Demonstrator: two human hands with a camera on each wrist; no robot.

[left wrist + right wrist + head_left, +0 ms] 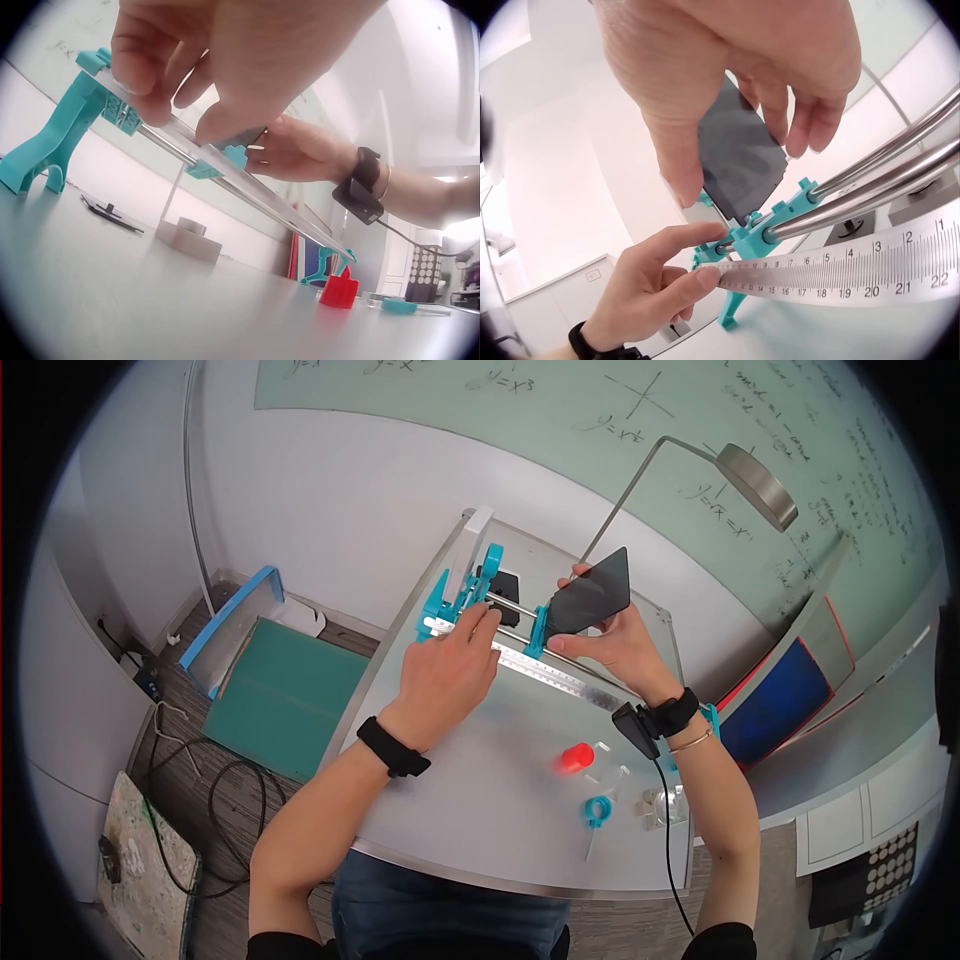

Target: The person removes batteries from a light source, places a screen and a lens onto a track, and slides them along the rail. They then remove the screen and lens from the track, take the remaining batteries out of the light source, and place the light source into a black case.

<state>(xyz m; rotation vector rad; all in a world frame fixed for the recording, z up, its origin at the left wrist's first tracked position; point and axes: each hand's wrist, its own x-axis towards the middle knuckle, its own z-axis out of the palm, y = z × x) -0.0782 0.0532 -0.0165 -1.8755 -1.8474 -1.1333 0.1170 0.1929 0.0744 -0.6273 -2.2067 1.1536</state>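
Right hand (712,37), spread wide, grips a dark panel (739,150) edgewise, apparently steadying it at a teal slider (754,244). Left hand (641,289) narrowly pinches the ruler (855,274) near the surface (420,820)'s left edge.

Pale table (430,815): teal-legged rail stand (547,673), red piece (577,757), teal ring (399,306).

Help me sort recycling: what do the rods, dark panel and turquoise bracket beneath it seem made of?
Rods: probably polished metal, bright mirror-like streaks. Turquoise bracket: likely satin plastic, uniformly coloured. Dark panel: smooth glass or plastic; faint sheen leaves it open.
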